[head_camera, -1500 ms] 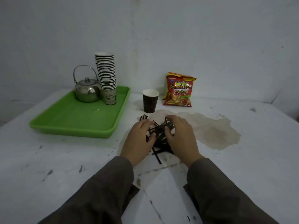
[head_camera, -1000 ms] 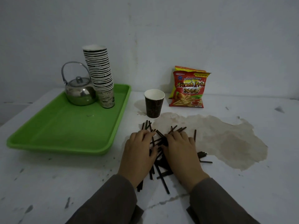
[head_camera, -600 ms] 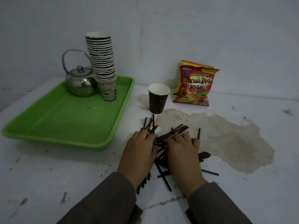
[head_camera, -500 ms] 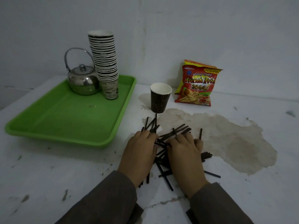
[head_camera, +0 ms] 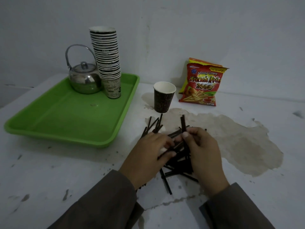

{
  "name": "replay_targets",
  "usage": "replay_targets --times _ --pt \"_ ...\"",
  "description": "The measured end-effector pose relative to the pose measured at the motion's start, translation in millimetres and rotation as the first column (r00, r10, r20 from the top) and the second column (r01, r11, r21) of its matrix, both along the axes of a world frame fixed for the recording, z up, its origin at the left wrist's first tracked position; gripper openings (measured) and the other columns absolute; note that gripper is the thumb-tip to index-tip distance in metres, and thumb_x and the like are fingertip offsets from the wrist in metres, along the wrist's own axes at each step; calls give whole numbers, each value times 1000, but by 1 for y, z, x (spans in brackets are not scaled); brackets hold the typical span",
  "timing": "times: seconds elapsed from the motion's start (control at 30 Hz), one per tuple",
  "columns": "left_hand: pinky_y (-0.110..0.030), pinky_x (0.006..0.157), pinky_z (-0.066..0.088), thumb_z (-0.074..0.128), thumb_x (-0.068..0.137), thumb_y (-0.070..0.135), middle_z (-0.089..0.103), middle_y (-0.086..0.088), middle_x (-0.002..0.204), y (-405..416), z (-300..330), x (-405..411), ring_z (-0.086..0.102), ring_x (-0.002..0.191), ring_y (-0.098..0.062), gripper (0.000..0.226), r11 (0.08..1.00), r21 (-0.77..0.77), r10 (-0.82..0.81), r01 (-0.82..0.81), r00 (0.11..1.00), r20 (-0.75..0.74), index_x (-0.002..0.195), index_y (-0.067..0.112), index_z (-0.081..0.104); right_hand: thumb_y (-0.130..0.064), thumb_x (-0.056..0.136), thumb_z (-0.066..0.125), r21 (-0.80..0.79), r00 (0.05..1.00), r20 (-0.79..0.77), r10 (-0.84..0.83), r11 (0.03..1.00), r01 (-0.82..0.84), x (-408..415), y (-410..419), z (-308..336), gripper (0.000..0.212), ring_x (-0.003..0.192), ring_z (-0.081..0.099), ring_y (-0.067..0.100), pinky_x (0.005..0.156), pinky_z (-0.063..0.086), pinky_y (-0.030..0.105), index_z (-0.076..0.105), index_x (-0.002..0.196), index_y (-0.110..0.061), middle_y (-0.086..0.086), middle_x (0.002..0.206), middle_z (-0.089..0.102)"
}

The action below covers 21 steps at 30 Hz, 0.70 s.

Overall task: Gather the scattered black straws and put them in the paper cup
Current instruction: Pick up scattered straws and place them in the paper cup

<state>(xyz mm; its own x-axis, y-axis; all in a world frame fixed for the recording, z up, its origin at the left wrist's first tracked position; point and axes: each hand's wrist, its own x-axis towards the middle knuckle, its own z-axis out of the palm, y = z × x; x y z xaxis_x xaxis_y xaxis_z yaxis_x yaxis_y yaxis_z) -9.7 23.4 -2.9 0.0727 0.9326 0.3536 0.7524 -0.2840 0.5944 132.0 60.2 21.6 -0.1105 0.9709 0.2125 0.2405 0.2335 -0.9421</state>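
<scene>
Now the right hand (head_camera: pixel 204 151) pinches a few thin black plastic straws (head_camera: pixel 177 156), their long axis pointing up toward the dark paper cup (head_camera: pixel 163 98) just beyond. Its grip is closed on them. Left hand (head_camera: pixel 148 156) presses the pile on the white counter (head_camera: pixel 66 171).

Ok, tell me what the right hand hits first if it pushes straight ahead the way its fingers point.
Probably the paper cup: the right hand points up-table past the straws, and the cup stands next, though depth is unclear.

black straws (head_camera: pixel 177 160) heaped, paper cup (head_camera: pixel 163 97) upright beyond
</scene>
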Motion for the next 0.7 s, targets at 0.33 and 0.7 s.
replay_targets --times 0.33,0.7 --pt "-31 83 41 57 87 29 65 0 94 -3 -4 14 52 93 -16 20 991 17 -124 129 972 -201 101 21 69 -9 90 52 6 957 -248 -150 988 156 17 14 1 11 69 67 10 60 56 26 59 87 -17 -6 79 74" --pt "-6 76 33 63 83 15 66 4 84 -3 1 8 48 83 -6 9 996 48 76 -77 997 20 86 18 71 -10 88 55 123 930 -325 -173 967 222 14 8 9 17 77 68 8 64 55 20 61 95 -25 -8 82 73"
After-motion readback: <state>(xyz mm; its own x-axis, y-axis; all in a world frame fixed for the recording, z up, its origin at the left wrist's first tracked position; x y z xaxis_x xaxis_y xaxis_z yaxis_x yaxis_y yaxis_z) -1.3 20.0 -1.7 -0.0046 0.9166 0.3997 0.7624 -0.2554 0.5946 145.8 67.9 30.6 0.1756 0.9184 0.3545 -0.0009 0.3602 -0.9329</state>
